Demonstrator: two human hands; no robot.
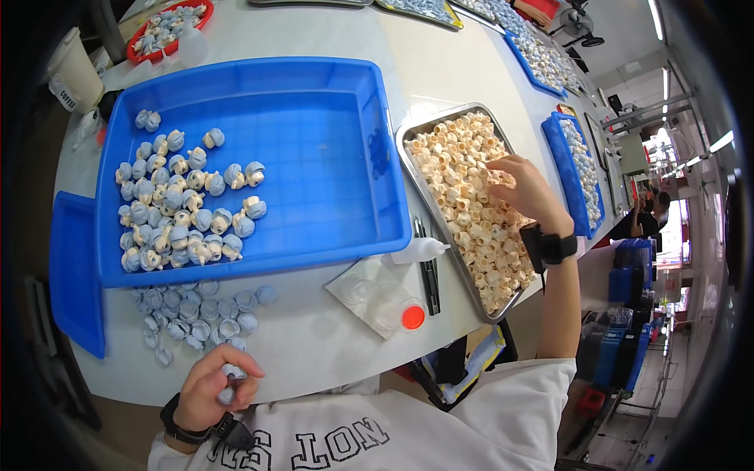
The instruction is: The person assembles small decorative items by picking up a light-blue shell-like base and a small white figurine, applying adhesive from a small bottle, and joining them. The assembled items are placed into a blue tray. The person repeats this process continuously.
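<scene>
My left hand (214, 389) is closed around small blue-grey cap-shaped pieces (229, 373) at the near edge of the table. Just beyond it lies a loose pile of similar blue-grey caps (208, 310). My right hand (525, 188) reaches over a metal tray (408, 161) heaped with small cream-coloured hollow pieces (463, 196). Its thumb and fingers are bent and apart, with the tips at the cream pieces. In the big blue bin (314, 188), many joined blue-and-cream pieces, like small doll heads (169, 200), are gathered on the left side.
Between bin and tray lie a white squeeze bottle (419, 250), black tweezers (430, 282) and a clear jar with a red lid (412, 317). A red basket (169, 31) and a cup (72, 74) stand far left. Another filled blue bin (577, 177) stands right of the tray.
</scene>
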